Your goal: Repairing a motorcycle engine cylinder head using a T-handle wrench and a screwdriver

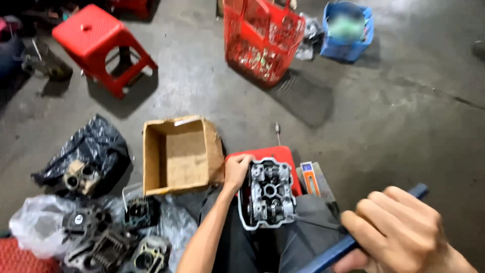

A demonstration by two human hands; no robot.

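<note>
Fingers of the left hand [237, 171] curl closed over the upper left edge of one grey cylinder head [268, 194], steadying it on the person's lap before a red stool [273, 153]. The right hand [399, 230] is fisted tight round a blue-handled tool [353, 241], its thin shaft reaching the head's lower right corner. One open cardboard box [179, 154] sits just left; about four more engine parts [111, 237] lie on plastic bags on the floor. Farther off stand another red stool [101, 43], a red basket [262, 38] and a blue tub [348, 35].

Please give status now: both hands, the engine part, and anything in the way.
Left hand grips engine cylinder head on lap. Right hand shut on blue-handled tool, tip at head's edge. Nothing in the way.
</note>
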